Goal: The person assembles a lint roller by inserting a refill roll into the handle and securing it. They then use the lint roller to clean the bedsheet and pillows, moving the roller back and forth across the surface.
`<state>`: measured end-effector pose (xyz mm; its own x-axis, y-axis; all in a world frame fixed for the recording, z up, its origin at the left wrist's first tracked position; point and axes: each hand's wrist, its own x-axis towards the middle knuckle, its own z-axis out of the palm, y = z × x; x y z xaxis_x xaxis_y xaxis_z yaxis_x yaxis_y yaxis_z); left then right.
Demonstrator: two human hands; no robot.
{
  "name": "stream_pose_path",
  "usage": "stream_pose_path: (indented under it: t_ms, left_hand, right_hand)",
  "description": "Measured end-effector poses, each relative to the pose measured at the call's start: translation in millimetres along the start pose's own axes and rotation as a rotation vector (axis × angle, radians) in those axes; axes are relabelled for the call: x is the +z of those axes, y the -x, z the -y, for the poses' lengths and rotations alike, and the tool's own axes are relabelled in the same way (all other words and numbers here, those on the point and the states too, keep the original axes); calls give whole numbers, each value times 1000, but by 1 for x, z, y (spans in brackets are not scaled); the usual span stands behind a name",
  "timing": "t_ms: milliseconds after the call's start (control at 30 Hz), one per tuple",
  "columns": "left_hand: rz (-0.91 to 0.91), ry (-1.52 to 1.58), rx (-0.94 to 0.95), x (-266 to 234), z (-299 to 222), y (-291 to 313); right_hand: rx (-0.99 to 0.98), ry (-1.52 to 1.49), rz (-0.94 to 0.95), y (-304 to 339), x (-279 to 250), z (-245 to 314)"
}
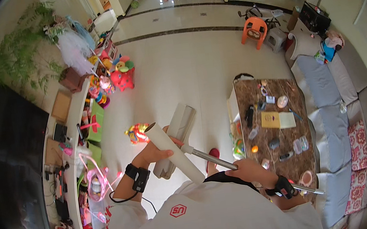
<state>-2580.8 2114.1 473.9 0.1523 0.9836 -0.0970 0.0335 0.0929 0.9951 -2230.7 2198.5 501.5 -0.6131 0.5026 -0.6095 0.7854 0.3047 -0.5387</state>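
Observation:
My left hand (151,155) is closed round a white paper roll (181,160) with an open brown core, its thumb on the near side and fingertips showing past the far side. Behind the roll lies a long, pale, trough-shaped case (184,123); whether my left fingers touch it too, I cannot tell. My right hand (250,174) grips a silver metal pole (213,158). The pole's pale collar end sits right beside the roll, and its other end sticks out beyond my right wrist. How pole, roll and case join is hidden.
A marble-topped coffee table (260,93) strewn with small items stands at right, before a grey sofa (324,116). Along the left runs a low TV cabinet (76,181) crowded with toys. A red-and-yellow toy (138,133) lies on the floor; an orange chair (253,29) stands farther off.

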Motion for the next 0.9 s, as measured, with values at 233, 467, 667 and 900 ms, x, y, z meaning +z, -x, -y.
stream_pose_path:
  t_ms: [233,467,667,900]
  left_hand:
    - [-135,-52,90,-96,-35,-158]
    - [-216,76,71,-188,-23,-298]
    - [-46,-80,-7,-315,-46,-474]
    - [112,12,58,-393,-100,-714]
  right_hand:
    - [-69,63,11,-130,-168,12]
    - [-54,110,34,-278,-285,16]
    - [-12,38,35,-412,-388,24]
    - [96,-150,-49,-516,-513,6]
